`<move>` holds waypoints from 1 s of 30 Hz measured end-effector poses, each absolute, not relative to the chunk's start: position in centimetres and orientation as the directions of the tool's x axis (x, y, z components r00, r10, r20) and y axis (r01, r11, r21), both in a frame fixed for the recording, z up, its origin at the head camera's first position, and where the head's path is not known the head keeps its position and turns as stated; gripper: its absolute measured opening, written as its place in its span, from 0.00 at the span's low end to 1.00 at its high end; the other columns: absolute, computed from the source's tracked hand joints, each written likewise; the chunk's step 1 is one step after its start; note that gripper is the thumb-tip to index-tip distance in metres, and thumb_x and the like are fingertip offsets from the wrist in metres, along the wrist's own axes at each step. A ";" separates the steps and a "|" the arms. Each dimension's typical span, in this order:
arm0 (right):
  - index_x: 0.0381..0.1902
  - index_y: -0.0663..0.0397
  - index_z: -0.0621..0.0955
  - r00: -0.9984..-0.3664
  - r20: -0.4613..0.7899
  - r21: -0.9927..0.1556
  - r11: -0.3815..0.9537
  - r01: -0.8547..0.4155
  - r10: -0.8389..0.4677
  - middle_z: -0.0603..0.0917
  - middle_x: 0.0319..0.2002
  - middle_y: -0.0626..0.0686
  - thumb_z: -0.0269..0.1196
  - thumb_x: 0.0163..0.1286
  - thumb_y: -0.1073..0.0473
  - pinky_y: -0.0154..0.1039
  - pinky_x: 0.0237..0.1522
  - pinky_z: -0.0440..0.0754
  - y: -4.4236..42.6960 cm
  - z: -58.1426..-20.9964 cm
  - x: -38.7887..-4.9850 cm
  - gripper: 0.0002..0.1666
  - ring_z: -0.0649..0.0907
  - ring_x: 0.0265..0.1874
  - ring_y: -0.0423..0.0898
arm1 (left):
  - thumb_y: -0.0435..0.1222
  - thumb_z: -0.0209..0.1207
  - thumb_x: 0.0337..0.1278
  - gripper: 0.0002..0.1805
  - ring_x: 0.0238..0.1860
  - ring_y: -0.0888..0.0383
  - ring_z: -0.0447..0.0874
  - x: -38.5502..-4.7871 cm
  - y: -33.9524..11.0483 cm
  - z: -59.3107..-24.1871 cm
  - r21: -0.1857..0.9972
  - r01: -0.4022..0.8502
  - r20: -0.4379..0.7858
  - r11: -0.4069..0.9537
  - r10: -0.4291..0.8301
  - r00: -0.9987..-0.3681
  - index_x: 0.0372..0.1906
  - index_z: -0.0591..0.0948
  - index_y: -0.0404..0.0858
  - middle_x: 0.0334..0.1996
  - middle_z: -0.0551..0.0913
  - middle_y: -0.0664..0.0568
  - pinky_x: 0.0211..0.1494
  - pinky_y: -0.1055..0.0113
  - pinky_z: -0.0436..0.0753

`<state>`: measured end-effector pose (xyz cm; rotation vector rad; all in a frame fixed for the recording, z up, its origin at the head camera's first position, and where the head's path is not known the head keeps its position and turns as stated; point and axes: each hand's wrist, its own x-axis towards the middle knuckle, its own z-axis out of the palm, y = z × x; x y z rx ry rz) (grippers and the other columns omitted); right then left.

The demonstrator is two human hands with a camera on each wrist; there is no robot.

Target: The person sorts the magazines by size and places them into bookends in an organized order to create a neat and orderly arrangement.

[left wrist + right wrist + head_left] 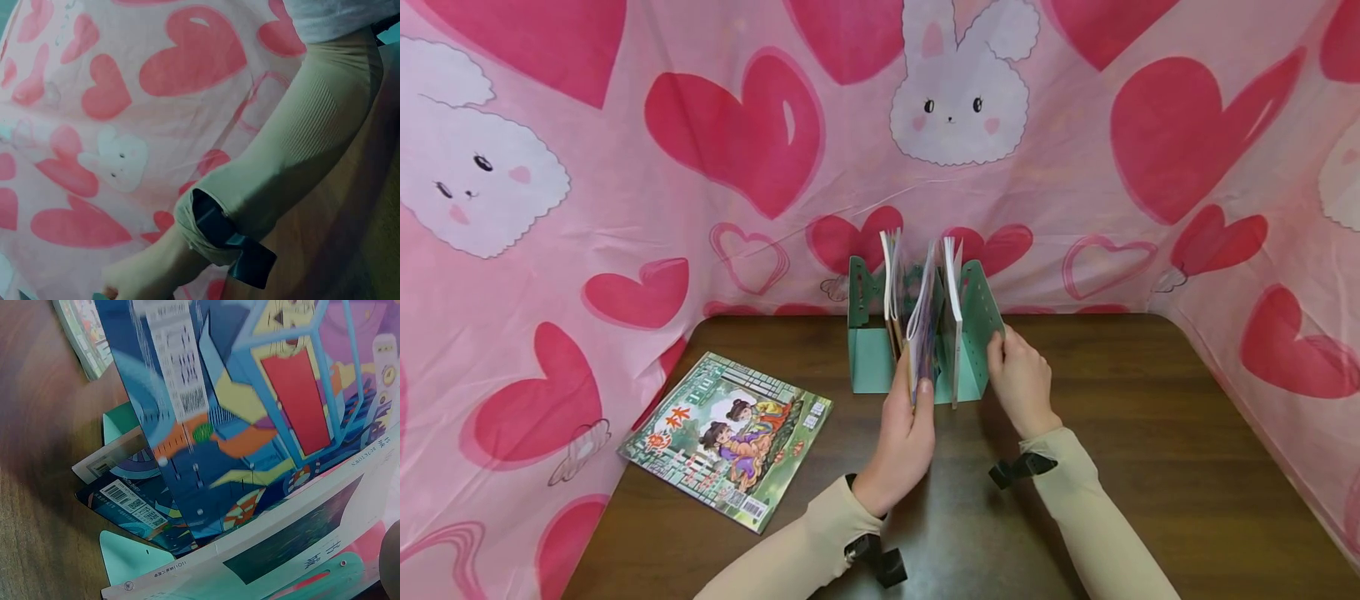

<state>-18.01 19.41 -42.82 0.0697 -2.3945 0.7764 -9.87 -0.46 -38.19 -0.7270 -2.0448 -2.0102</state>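
Between the thumb and fingers of my left hand (898, 454) is a thin picture magazine (922, 329), upright among the partitions of a green desktop book rack (871, 367). Its colourful blue cover (187, 450) fills much of the right wrist view. My right hand (1022, 383) grips the rack's right side panel (981, 321); the left wrist view catches the right hand (147, 275) at its lower edge. A white-spined book (955, 300) stands in the rack to the right of the held magazine. Further left, several thin books (891, 287) stand upright.
On the left of the brown wooden table (1120, 467) lies a magazine (730, 442) with two cartoon children on its cover. Pink heart-and-rabbit fabric (865, 175) hangs close behind the rack and along both sides.
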 end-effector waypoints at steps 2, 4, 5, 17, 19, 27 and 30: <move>0.31 0.62 0.76 -0.813 0.567 -0.514 0.828 -0.224 0.133 0.80 0.24 0.63 0.54 0.80 0.60 0.53 0.17 0.73 19.4 -42.8 -18.0 0.15 0.76 0.17 0.58 | 0.30 0.41 0.83 0.35 0.82 0.55 0.50 -10.3 -0.1 -38.4 0.891 0.453 0.445 -0.010 0.208 -0.871 0.85 0.45 0.43 0.84 0.49 0.53 0.81 0.50 0.58; 0.31 0.62 0.76 -0.813 0.567 -0.512 0.830 -0.222 0.132 0.79 0.23 0.63 0.54 0.80 0.60 0.52 0.17 0.73 19.4 -42.9 -18.0 0.15 0.77 0.17 0.58 | 0.30 0.41 0.83 0.36 0.83 0.56 0.49 -10.9 0.2 -38.8 0.890 0.456 0.444 0.018 0.200 -0.873 0.86 0.44 0.47 0.84 0.48 0.55 0.81 0.49 0.57; 0.31 0.62 0.76 -0.812 0.569 -0.510 0.831 -0.223 0.131 0.79 0.23 0.63 0.54 0.80 0.60 0.52 0.17 0.73 19.4 -42.9 -18.0 0.15 0.77 0.17 0.58 | 0.30 0.41 0.83 0.36 0.83 0.56 0.48 -11.2 0.4 -38.9 0.887 0.461 0.446 0.037 0.193 -0.874 0.86 0.44 0.48 0.84 0.47 0.55 0.81 0.48 0.58; 0.33 0.64 0.77 -0.815 0.566 -0.518 0.823 -0.233 0.126 0.80 0.25 0.63 0.55 0.80 0.60 0.48 0.17 0.74 19.5 -43.0 -18.1 0.14 0.78 0.17 0.57 | 0.30 0.42 0.82 0.37 0.82 0.54 0.51 -14.4 1.9 -41.0 0.870 0.488 0.481 0.068 0.101 -0.871 0.86 0.45 0.50 0.84 0.50 0.55 0.81 0.45 0.59; 0.33 0.64 0.77 -0.812 0.570 -0.514 0.825 -0.233 0.126 0.80 0.25 0.63 0.55 0.80 0.60 0.49 0.17 0.74 19.5 -43.0 -18.1 0.14 0.78 0.17 0.57 | 0.29 0.41 0.82 0.37 0.82 0.55 0.52 -14.9 2.1 -41.3 0.867 0.493 0.487 0.071 0.094 -0.869 0.86 0.45 0.48 0.84 0.50 0.55 0.80 0.44 0.60; 0.34 0.64 0.78 -0.811 0.569 -0.518 0.826 -0.223 0.138 0.82 0.27 0.65 0.54 0.80 0.60 0.57 0.20 0.78 19.5 -43.0 -18.1 0.15 0.80 0.19 0.61 | 0.27 0.42 0.81 0.37 0.83 0.51 0.50 -16.5 3.1 -42.8 0.829 0.531 0.528 0.175 0.071 -0.846 0.86 0.45 0.44 0.84 0.49 0.50 0.80 0.44 0.60; 0.35 0.65 0.78 -0.818 0.558 -0.525 0.823 -0.217 0.140 0.83 0.28 0.66 0.54 0.80 0.59 0.59 0.21 0.80 19.4 -43.0 -18.1 0.16 0.82 0.21 0.62 | 0.27 0.41 0.80 0.37 0.83 0.51 0.51 -17.0 3.4 -43.3 0.818 0.542 0.541 0.194 0.063 -0.839 0.86 0.45 0.43 0.84 0.49 0.49 0.80 0.46 0.62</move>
